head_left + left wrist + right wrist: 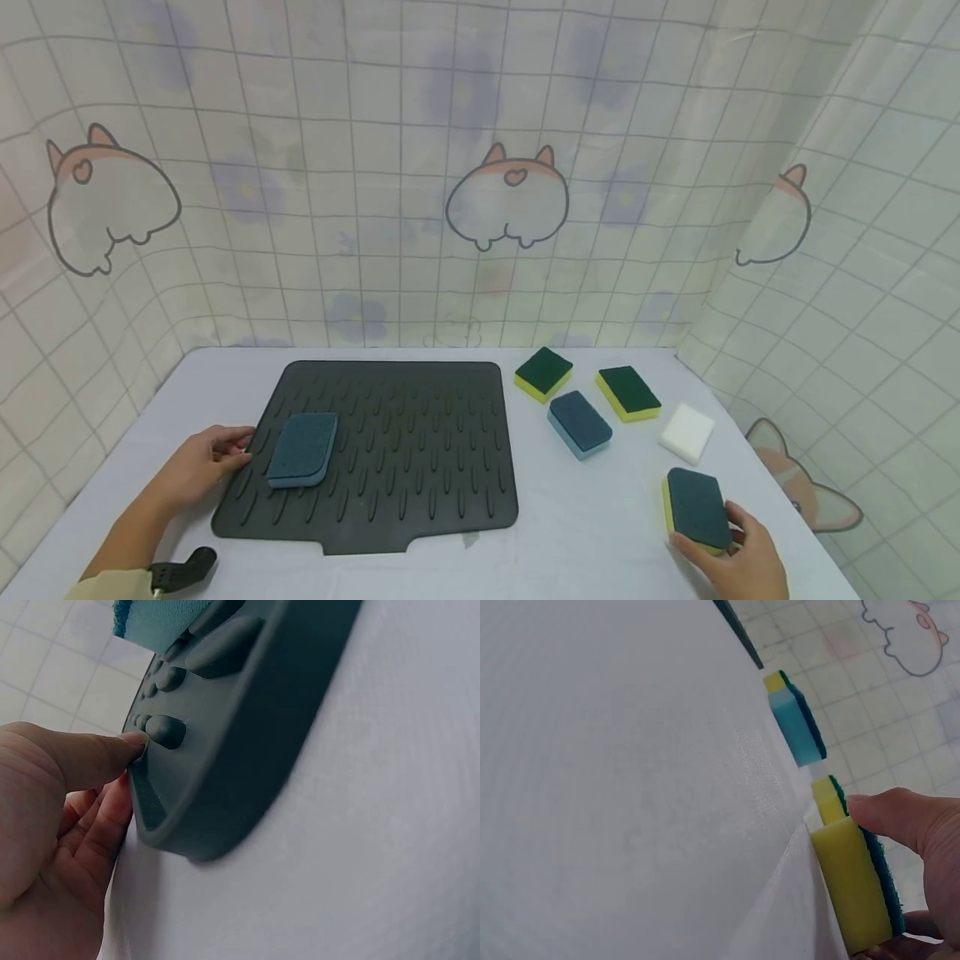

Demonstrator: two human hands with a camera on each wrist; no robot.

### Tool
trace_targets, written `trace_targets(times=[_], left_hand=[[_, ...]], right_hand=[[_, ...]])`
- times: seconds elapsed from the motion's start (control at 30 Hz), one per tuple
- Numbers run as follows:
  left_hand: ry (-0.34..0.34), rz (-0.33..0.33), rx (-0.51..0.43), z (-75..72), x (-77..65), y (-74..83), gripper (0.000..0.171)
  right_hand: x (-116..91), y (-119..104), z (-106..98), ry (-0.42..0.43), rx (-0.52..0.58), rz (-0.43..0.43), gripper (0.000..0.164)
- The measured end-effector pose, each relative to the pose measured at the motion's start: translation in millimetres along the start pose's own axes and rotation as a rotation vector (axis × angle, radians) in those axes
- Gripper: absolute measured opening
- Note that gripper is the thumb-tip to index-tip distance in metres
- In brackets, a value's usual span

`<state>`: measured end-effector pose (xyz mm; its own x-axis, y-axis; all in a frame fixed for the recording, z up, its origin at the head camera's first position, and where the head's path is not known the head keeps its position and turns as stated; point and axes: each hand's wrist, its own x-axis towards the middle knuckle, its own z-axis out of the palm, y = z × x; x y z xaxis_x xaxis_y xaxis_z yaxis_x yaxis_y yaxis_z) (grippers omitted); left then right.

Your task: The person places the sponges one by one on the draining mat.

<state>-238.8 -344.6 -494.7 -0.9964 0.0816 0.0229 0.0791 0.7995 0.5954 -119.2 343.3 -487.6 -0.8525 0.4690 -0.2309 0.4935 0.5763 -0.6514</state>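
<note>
Gripping a yellow sponge (697, 504) between thumb and fingers, the right hand (746, 560) has it at the right of the white table (585, 525), dark scouring face up, long axis running near to far with the far end angled slightly left. The left hand (202, 467) pinches the left edge of a dark mat (420, 467), its long axis side to side and tab pointing toward the person.
</note>
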Motion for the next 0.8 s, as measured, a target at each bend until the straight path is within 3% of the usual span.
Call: trace_targets(times=[0.8], left_hand=[[-0.006, 0.01, -0.01, 0.3, 0.7, -2.0, 0.049]], right_hand=[[4.1, -1.3, -1.4, -0.046, -0.039, -0.02, 0.134]])
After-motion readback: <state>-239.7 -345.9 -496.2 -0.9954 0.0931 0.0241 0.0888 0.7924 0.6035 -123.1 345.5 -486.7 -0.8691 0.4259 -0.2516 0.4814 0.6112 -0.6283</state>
